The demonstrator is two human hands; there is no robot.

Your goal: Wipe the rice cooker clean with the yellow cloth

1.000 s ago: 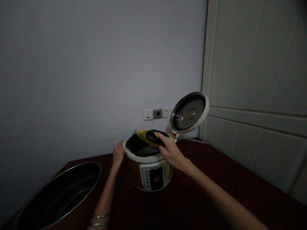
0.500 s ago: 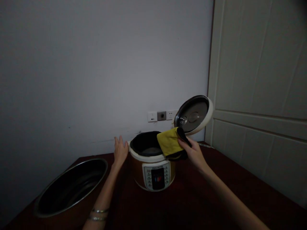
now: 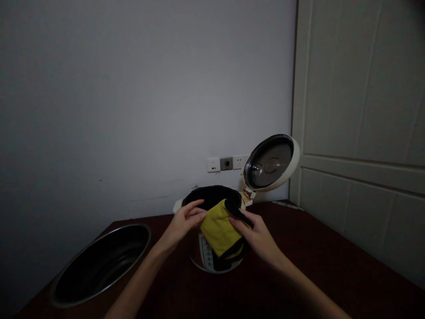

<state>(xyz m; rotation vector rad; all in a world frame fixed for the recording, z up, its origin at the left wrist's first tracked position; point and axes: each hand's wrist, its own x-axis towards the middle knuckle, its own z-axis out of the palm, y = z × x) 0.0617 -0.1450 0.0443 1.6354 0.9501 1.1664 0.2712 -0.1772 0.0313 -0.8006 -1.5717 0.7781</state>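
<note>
Both hands hold a yellow and black cloth in front of an electric rice cooker. My left hand pinches the cloth's left edge with closed fingers. My right hand grips its right side, where the black part folds over. The cooker stands on a dark red table. Its hinged lid is tipped up at the back right, and the dark inner pot opening shows behind the cloth. The cloth hides most of the cooker's control panel.
A large shallow steel basin sits on the table to the left. Wall sockets are on the grey wall behind the cooker. A pale panelled door fills the right side.
My right hand has drawn the cloth out of the pot and down in front of the cooker. My left hand has left the cooker's rim and taken hold of the cloth.
</note>
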